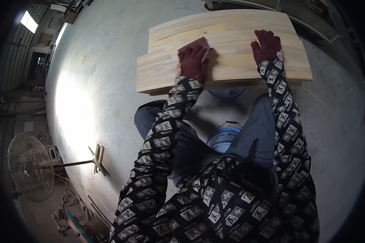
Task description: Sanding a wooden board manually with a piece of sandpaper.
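Observation:
A pale wooden panel (227,52) made of glued strips lies flat in front of me, with a second layer or board edge showing beneath it. My left hand (193,62), in a dark red glove, is closed over a flat reddish-brown piece of sandpaper (198,42) and presses it on the panel's left half. The sandpaper's far corner sticks out past the fingers; the rest is hidden. My right hand (267,46), gloved alike, rests on the panel's right side with its fingers apart and nothing in it.
A blue bucket (227,94) stands under the panel; another blue bucket (222,139) is between my legs. At the left are a standing fan (30,167) and cords on the floor (121,52). A metal frame on wheels (308,24) stands beyond the panel.

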